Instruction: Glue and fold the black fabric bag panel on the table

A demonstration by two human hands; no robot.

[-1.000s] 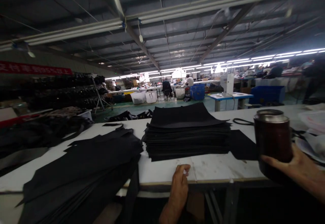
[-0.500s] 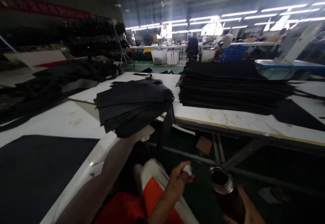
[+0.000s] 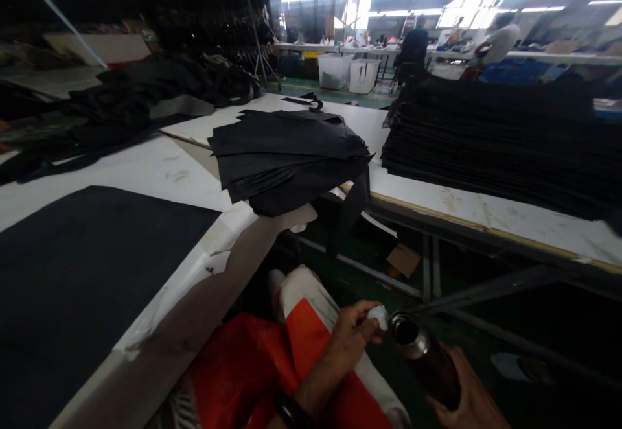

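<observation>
The right hand (image 3: 469,387) is gripping a dark, open flask (image 3: 432,361) in front of the worktop (image 3: 413,192), leaning it toward the left hand (image 3: 354,328), which is pinching a white wad (image 3: 379,317) near the rim. Beyond, fanned black sheets (image 3: 286,144) are lying left of a taller black stack (image 3: 486,137); farther, white bins (image 3: 363,76) are standing.

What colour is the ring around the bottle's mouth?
The bottle has a shiny silver rim; the head view shows it.

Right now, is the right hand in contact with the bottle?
Touching. The head view shows the right hand against the dark lower body of the open bottle, gripping it, with no gap between them.
</observation>
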